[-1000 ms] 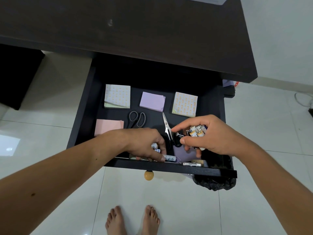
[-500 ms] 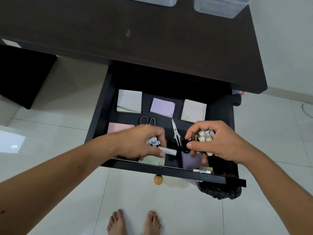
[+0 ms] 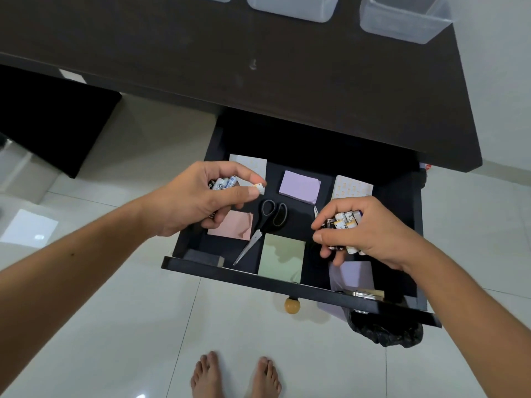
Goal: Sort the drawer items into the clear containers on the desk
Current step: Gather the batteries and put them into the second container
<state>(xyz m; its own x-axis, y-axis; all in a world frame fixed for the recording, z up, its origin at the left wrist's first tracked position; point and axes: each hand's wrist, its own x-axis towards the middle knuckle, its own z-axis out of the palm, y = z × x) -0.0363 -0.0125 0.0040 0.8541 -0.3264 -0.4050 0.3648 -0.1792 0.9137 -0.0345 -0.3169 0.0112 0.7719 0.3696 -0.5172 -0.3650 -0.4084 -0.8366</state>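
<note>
The black drawer [image 3: 287, 278] stands pulled out below the dark desk [image 3: 258, 67]. My left hand [image 3: 201, 199] hovers over the drawer's left side, gripping several small batteries [image 3: 225, 183], with one pinched between thumb and forefinger. Over the right side, my right hand [image 3: 365, 231] grips another bunch of batteries [image 3: 346, 221]. In the drawer lie black-handled scissors [image 3: 267, 222], a pink pad [image 3: 234, 226], a green pad [image 3: 283, 259], purple pads [image 3: 300, 186] and patterned pads [image 3: 353, 188]. Clear containers [image 3: 402, 17] stand at the desk's far edge.
A second pair of scissors [image 3: 315, 211] is mostly hidden under my right hand. A metal clip [image 3: 366, 294] lies at the drawer's front right. A black bin bag [image 3: 385, 330] sits below the drawer's right corner. My bare feet [image 3: 235, 374] stand on white tiles.
Both hands rose from the drawer's front, carrying batteries; the left hand moved up and left. The camera tilted up, bringing the clear containers into view.
</note>
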